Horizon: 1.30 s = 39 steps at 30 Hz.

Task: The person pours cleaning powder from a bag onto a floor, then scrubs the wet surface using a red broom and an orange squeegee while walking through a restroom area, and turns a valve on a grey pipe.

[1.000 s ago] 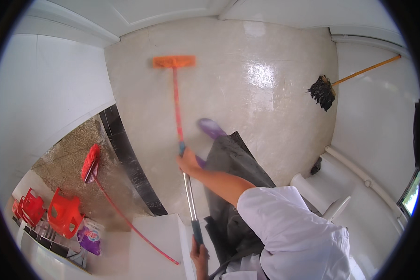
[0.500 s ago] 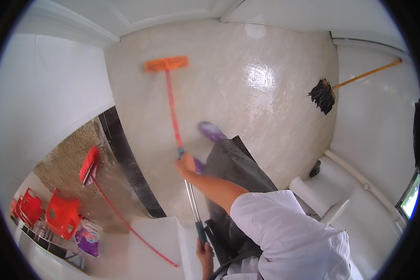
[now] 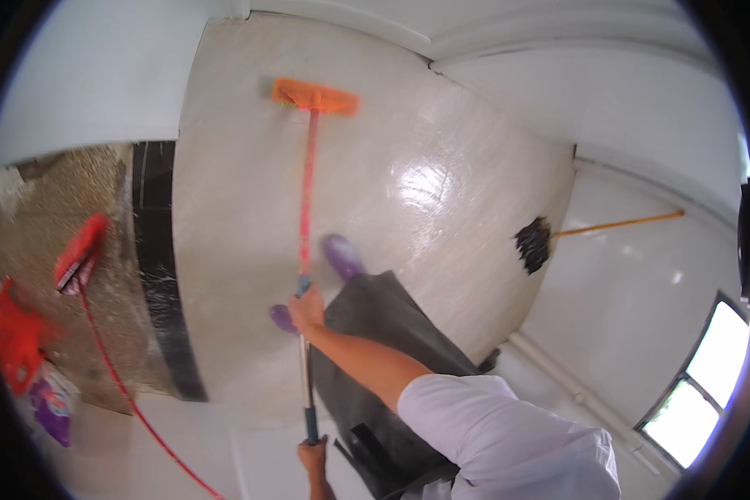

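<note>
Both of my hands hold a long-handled floor brush with a wide orange head (image 3: 315, 97), which is on the pale floor ahead of me. Its pole (image 3: 307, 196) is pinkish red near the head and metallic below a blue-grey joint. My right hand (image 3: 307, 308) is closed round the pole just below that joint. Lower down, my left hand (image 3: 312, 455) grips the pole's dark end. Purple boots (image 3: 343, 257) show beside the pole, partly covered by my dark grey apron (image 3: 392, 333).
A black-headed mop (image 3: 533, 245) leans on the right wall, below which runs a pipe (image 3: 550, 367). At left, a red broom (image 3: 82, 250) stands near red plastic chairs (image 3: 15, 337) and a purple-and-white bag (image 3: 52, 404). A dark strip (image 3: 160, 267) edges the pale floor (image 3: 250, 208).
My view has swung to the right, so the broom, mop and chairs sit farther left in it. The orange brush head has tilted the other way. Both hands keep their hold.
</note>
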Each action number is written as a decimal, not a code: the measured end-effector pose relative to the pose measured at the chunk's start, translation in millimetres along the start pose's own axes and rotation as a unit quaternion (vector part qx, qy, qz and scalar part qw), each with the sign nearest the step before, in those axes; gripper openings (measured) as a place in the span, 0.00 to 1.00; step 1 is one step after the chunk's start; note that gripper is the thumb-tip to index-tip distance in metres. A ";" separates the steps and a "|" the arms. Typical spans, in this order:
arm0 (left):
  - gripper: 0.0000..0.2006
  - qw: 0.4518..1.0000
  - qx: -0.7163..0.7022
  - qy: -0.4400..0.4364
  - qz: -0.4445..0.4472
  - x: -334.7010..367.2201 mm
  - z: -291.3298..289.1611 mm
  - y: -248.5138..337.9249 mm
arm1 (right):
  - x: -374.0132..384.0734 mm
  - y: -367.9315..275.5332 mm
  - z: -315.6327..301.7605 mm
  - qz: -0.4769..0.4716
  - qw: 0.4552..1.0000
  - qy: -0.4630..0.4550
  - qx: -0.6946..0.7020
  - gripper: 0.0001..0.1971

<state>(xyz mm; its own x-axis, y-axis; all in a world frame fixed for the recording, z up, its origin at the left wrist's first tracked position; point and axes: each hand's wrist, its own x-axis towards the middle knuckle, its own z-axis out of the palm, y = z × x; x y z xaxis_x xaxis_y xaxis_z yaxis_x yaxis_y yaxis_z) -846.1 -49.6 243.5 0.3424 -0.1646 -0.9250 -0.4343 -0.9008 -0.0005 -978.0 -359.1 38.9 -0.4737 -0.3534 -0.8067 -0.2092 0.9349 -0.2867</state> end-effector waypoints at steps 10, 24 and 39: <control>0.17 0.978 -0.081 -0.096 -0.167 -144.6 -58.6 -142.3 | -177.0 87.8 3.6 0.148 0.987 -0.060 0.027 0.12; 0.16 0.983 0.053 -0.110 -0.137 -172.8 -72.6 -81.5 | -185.3 93.0 -14.9 0.196 0.977 -0.063 0.054 0.12; 0.17 0.980 0.129 -0.098 -0.112 -170.8 -67.0 -49.4 | -152.3 60.9 -39.4 0.166 0.982 -0.082 0.021 0.12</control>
<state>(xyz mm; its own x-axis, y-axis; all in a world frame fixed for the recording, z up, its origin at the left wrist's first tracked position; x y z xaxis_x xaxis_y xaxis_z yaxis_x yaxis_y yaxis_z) -827.3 -3.9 427.0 0.2970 0.1282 -0.9462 -0.5722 -0.7694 -0.2839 -952.3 -249.6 164.7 -0.3653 -0.0217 -0.9307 -0.0291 0.9995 -0.0119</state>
